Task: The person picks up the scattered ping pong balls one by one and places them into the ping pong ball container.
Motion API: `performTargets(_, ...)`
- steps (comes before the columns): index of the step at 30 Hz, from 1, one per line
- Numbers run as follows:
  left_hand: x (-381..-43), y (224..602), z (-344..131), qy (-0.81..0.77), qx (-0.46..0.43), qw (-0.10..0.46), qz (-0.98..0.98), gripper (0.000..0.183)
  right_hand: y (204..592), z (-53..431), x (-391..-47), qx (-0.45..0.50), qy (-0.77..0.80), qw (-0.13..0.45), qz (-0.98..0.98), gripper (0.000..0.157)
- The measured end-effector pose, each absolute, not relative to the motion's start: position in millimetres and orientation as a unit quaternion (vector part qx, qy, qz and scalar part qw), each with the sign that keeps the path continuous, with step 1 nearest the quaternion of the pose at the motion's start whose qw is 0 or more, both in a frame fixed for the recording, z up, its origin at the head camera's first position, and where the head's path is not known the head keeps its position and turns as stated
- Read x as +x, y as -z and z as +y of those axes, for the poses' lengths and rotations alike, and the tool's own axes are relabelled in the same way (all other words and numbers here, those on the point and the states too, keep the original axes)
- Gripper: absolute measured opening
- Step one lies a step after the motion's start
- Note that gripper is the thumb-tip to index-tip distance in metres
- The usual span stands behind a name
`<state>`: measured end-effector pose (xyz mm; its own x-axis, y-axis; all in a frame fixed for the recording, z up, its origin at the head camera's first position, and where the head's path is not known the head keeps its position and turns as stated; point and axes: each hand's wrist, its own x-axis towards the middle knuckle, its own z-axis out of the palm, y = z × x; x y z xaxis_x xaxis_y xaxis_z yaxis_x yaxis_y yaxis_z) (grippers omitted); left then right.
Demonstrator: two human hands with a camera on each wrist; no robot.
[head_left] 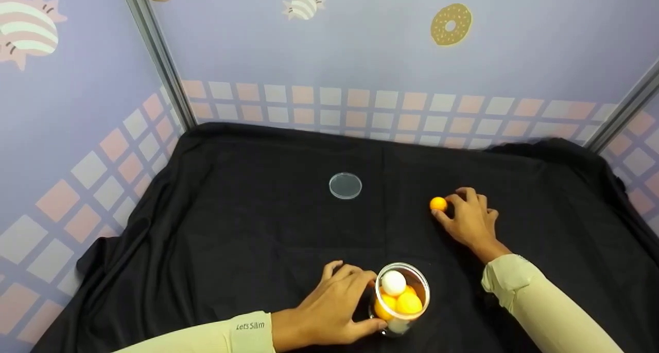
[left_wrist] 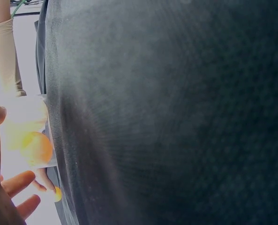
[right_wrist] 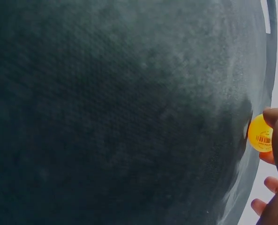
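Low in the head view stands a clear jar [head_left: 379, 283] with a white ping-pong ball [head_left: 394, 282] on top and orange ping-pong balls [head_left: 409, 303] below it. My left hand [head_left: 337, 304] holds the jar from its left side, thumb at the near side and index finger by the rim. Farther right, my right hand [head_left: 469, 218] pinches a single orange ping-pong ball [head_left: 438, 204] between thumb and index finger, low over the black cloth. In the right wrist view that ball [right_wrist: 260, 136] shows printed marks. Glare washes out much of the jar in the left wrist view.
A round clear lid [head_left: 345, 186] lies flat on the black cloth [head_left: 288, 209], beyond the jar. The cloth drapes in folds at the left. Patterned wall panels [head_left: 360, 49] with metal corner posts [head_left: 165, 59] enclose the back and sides.
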<state>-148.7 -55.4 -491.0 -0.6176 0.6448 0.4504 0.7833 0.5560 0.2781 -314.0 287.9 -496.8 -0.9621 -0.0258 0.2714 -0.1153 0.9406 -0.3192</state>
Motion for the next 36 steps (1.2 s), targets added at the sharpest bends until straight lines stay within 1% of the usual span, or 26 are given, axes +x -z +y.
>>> performTargets(4, -149, 491, -56, 0.234, -0.41, 0.151, -0.868, 0.063, 498, 289, -313, 0.037, -0.167, 0.135, -0.976, 0.048)
performTargets(17, -149, 490, -56, 0.234, -0.411, 0.148, -0.869, 0.062, 494, 289, -310, 0.029, -0.175, 0.139, -0.974, 0.051)
performTargets(25, -149, 491, -56, 0.229, -0.413, 0.155, -0.868, 0.062, 484, 279, -298, 0.06, -0.2, 0.188, -0.96, 0.052)
performTargets(36, -149, 490, -56, 0.232, -0.415, 0.151, -0.867, 0.062, 458, 243, -257, 0.154, -0.259, 0.244, -0.922, 0.036)
